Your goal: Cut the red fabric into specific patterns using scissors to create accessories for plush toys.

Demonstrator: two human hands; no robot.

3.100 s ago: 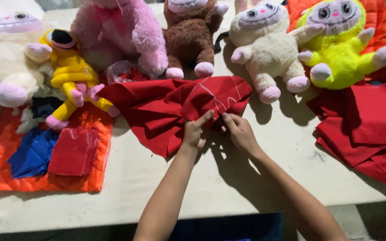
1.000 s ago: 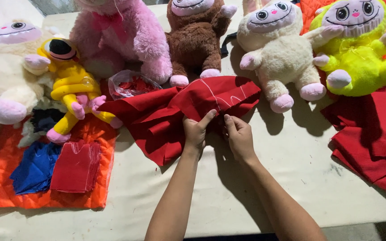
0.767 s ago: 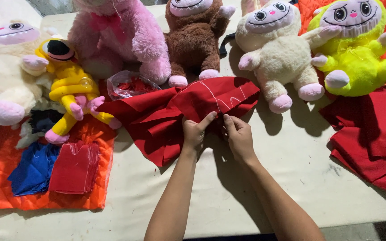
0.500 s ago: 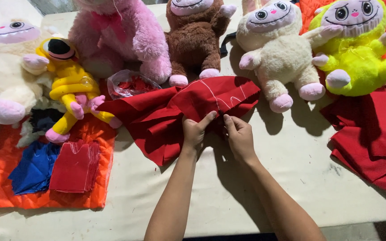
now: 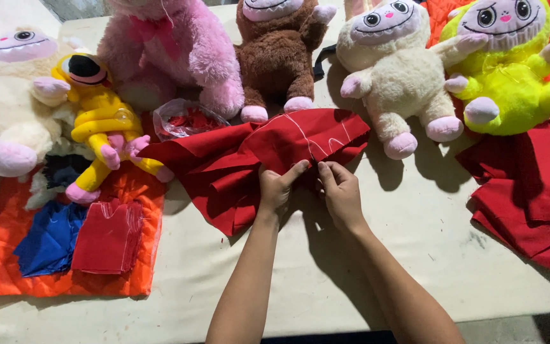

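Red cloth (image 5: 249, 159) with thin white chalk lines at centre. Pink plush (image 5: 167, 57) at eleven o'clock, brown plush (image 5: 278, 57) at twelve, neon-yellow plush (image 5: 510, 70) at two, orange quilted mat (image 5: 14, 255) at eight.

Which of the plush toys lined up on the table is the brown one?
The brown plush, third from the left in the back row, between the pink plush and the cream plush. It alone is dark brown.

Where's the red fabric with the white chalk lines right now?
In the head view, the red fabric lies mid-table just below the brown plush toy, with the left hand and right hand both pinching its near edge.
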